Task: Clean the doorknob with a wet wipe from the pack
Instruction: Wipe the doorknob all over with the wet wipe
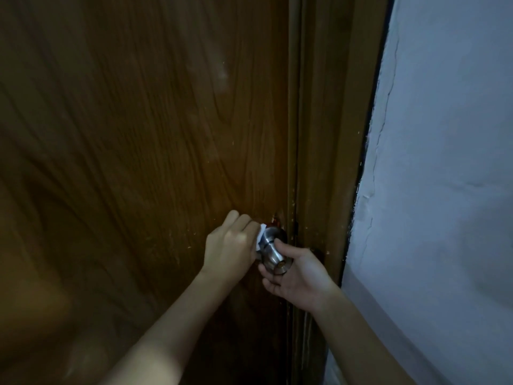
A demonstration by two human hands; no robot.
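A round brushed-metal doorknob [273, 252] sticks out of a brown wooden door [138, 134] near its right edge. My left hand [231, 244] presses a folded white wet wipe [261, 237] against the knob's left side and base; most of the wipe is hidden under the fingers. My right hand [297, 269] cups the knob from the right and below, thumb on its neck and fingers under its front face. The wipe pack is not in view.
The brown door frame [330, 134] runs vertically just right of the knob. A pale painted wall [444, 162] with a cracked edge fills the right side. The scene is dim.
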